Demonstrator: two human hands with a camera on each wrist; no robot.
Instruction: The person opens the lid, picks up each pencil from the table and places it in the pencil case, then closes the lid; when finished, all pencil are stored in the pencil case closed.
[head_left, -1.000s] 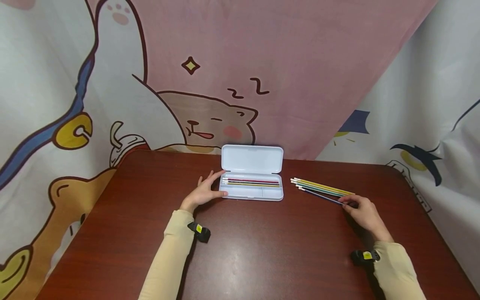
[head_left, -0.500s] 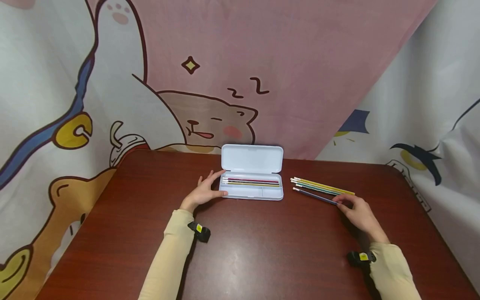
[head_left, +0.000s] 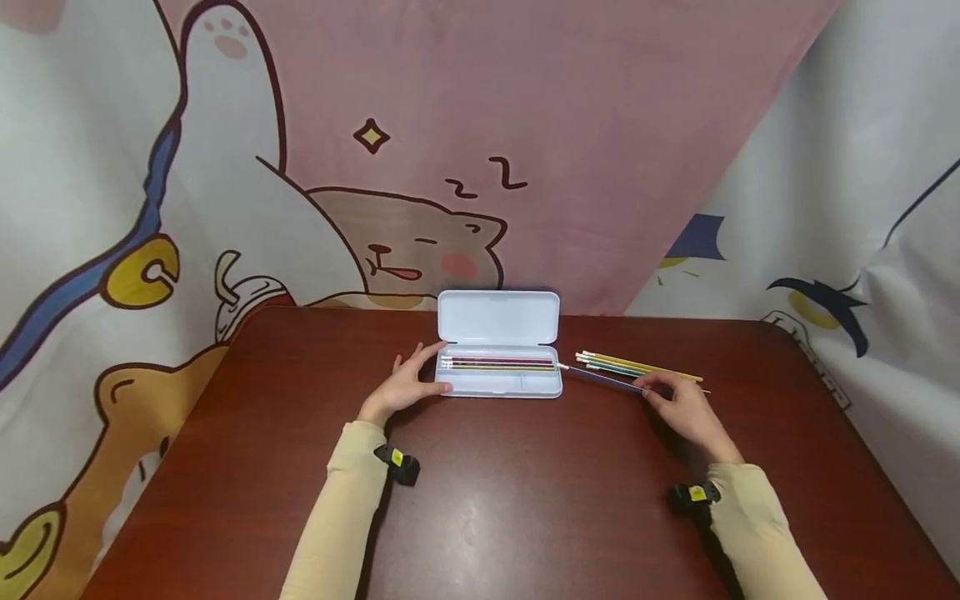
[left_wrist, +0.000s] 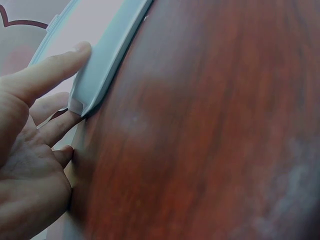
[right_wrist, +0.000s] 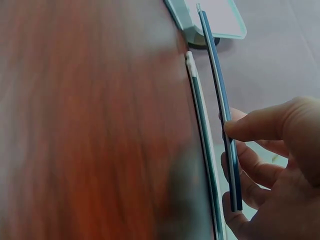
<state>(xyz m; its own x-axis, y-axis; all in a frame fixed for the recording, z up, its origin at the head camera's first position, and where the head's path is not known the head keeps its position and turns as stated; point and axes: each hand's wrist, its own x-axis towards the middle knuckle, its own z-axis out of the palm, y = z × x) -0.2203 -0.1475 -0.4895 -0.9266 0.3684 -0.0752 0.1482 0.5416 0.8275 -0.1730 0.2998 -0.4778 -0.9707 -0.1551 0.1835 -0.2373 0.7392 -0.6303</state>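
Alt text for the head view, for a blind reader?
The right hand pinches a dark blue pencil, its pale tip by the right edge of an open white pencil case. The left hand holds the case's left end; several pencils lie inside, others on the brown table.

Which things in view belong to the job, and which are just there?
Likely part of the job:
blue pencil, held by the right hand
loose pencils beside the case
open pencil case, touched by the left hand
pencils inside it

Just there:
table
cartoon curtain
wrist cameras
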